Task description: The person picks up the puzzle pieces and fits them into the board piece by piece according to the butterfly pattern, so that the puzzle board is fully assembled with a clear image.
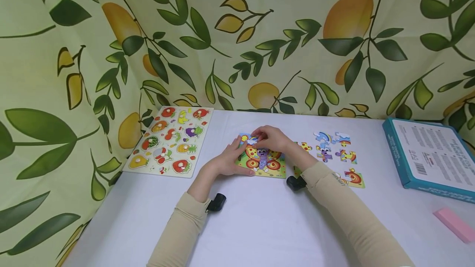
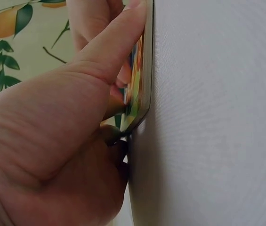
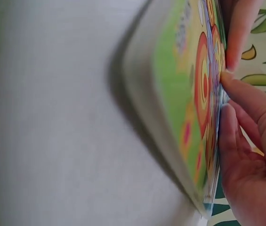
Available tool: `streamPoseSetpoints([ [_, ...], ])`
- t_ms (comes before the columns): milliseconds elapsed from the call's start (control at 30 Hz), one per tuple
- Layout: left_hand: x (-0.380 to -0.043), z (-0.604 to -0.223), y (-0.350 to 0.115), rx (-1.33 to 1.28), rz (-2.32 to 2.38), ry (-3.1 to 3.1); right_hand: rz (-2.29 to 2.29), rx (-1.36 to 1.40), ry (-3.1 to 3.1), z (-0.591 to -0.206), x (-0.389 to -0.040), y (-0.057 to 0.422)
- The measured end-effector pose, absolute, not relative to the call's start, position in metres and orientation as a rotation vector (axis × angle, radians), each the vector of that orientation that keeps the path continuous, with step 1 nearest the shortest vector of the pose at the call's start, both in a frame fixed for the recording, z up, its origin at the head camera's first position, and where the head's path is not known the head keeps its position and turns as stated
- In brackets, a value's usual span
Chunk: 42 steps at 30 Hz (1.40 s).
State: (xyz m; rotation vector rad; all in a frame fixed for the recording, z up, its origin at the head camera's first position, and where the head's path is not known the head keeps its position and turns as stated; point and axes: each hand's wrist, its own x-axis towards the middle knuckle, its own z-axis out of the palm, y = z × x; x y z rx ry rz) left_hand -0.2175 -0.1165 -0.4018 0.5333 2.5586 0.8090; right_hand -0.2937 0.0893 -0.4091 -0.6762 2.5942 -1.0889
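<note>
A butterfly jigsaw puzzle (image 1: 262, 164) in its board lies on the table in the head view, most of its picture showing. My left hand (image 1: 229, 160) holds the board's left side, thumb along the front edge and fingers near the upper left corner. Seen from the left wrist, that thumb (image 2: 118, 44) lies over the board's rim (image 2: 147, 80). Over the upper part of the puzzle, my right hand (image 1: 273, 140) pinches a small blue-and-white puzzle piece (image 1: 253, 140), largely covered by the fingers. From the right wrist, fingertips (image 3: 228, 110) meet the puzzle's surface (image 3: 203, 89).
Several loose puzzle pieces (image 1: 348, 155) lie right of the board, some behind the right forearm. A fruit peg board (image 1: 194, 151) is at the left. A teal box (image 1: 438, 155) and a pink block (image 1: 454, 224) sit at the right. Patterned cloth (image 1: 237, 52) stands behind.
</note>
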Motion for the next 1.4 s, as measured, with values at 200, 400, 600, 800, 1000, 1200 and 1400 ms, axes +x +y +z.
streamPoseSetpoints([
  [200, -0.219, -0.402, -0.114, 0.607, 0.771, 2.574, -1.087, -0.67, 2.607, -0.41, -0.294, 0.091],
  [400, -0.22, -0.402, -0.112, 0.614, 0.744, 2.588, -1.092, -0.685, 2.632, -0.408, -0.29, 0.092],
  [600, -0.219, -0.4, -0.113, 0.612, 0.718, 2.618, -1.107, -0.69, 2.635, -0.396, -0.281, 0.103],
  [800, -0.219, -0.401, -0.114, 0.601, 0.704, 2.639, -1.18, -0.499, 2.786, -0.381, -0.279, 0.15],
  [1000, -0.218, -0.402, -0.114, 0.594, 0.7, 2.641, -0.966, -0.295, 2.938, -0.38, -0.277, 0.218],
  [1200, -0.218, -0.403, -0.113, 0.592, 0.707, 2.646, -0.838, -0.139, 2.895, -0.386, -0.272, 0.258],
  [1400, -0.218, -0.404, -0.111, 0.601, 0.716, 2.644, -0.861, -0.081, 2.9, -0.394, -0.269, 0.267],
])
